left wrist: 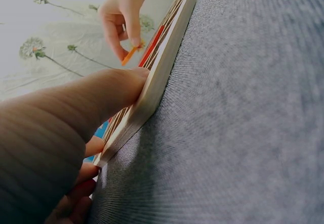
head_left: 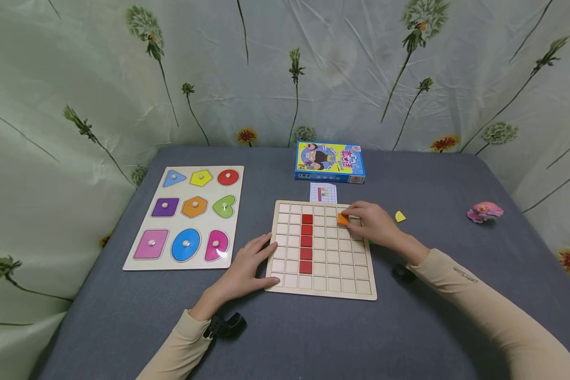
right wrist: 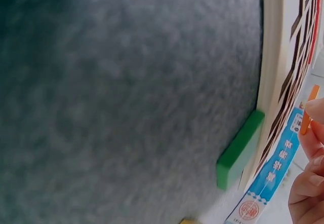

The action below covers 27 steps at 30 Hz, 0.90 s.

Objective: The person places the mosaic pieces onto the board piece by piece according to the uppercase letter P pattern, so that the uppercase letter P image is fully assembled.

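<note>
A light wooden grid board (head_left: 326,285) lies on the table, with a column of several red squares (head_left: 306,241) set left of its middle. My left hand (head_left: 247,266) rests along the board's left edge, fingers spread and touching the rim; its thumb (left wrist: 121,84) lies over the near edge. Over the upper right of the grid my right hand (head_left: 372,224) pinches a thin orange piece (head_left: 343,219) between thumb and fingers. The right wrist view shows that piece (right wrist: 309,113) tilted above the grid. A green block (right wrist: 240,148) lies against the board's right side.
Behind the board are a small printed grid card (head_left: 323,193) and a blue and yellow box (head_left: 330,162). A shape puzzle board with knobs (head_left: 176,219) lies at left. Right of the grid are a yellow piece (head_left: 399,216) and a pink toy (head_left: 485,211).
</note>
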Available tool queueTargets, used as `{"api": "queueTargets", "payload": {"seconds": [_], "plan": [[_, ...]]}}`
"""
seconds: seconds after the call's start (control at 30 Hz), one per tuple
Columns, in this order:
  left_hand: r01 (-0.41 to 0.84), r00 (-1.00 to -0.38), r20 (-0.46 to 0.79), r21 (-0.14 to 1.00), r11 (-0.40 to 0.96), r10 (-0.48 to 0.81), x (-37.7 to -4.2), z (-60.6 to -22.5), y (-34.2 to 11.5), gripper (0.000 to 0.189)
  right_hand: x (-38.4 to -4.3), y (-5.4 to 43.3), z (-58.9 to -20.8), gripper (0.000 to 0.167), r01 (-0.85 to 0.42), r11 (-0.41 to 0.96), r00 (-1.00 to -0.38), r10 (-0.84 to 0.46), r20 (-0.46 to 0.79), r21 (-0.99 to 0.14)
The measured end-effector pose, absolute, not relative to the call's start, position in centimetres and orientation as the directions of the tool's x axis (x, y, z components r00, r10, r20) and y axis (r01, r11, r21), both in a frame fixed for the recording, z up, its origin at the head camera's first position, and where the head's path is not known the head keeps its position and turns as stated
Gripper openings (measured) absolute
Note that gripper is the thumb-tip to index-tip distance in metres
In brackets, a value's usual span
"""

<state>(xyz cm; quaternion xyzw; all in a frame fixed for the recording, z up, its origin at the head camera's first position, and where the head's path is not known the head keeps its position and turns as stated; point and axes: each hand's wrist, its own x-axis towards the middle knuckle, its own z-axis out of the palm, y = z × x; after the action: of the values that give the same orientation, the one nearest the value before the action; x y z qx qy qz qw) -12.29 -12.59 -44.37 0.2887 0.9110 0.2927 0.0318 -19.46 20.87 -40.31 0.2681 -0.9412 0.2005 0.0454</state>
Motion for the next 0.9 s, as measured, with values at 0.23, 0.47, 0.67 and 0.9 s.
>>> {"api": "queueTargets", "payload": {"seconds": [0.23,0.47,0.67,0.9], "plan": [[0.507,-0.832,0.113,0.549,0.664,0.543,-12.3,-44.4,-12.6,0.077,-19.8,19.7,-40.3,0.031,-0.546,0.755,-0.836,-0.515,0.187,-0.362],[0.506,-0.831,0.112,0.558,0.658,0.544,-12.3,-44.5,-12.7,0.078,-20.2,18.8,-40.4,0.03,-0.574,0.745,-0.817,-0.544,0.19,-0.338],[0.506,-0.83,0.106,0.554,0.661,0.547,-12.4,-44.6,-12.6,0.078,-20.3,18.3,-40.2,0.029,-0.581,0.736,-0.812,-0.554,0.183,-0.347],[0.5,-0.833,0.1,0.556,0.664,0.544,-12.4,-44.6,-12.6,0.078,-20.7,17.5,-40.1,0.027,-0.598,0.725,-0.798,-0.578,0.169,-0.342]]}}
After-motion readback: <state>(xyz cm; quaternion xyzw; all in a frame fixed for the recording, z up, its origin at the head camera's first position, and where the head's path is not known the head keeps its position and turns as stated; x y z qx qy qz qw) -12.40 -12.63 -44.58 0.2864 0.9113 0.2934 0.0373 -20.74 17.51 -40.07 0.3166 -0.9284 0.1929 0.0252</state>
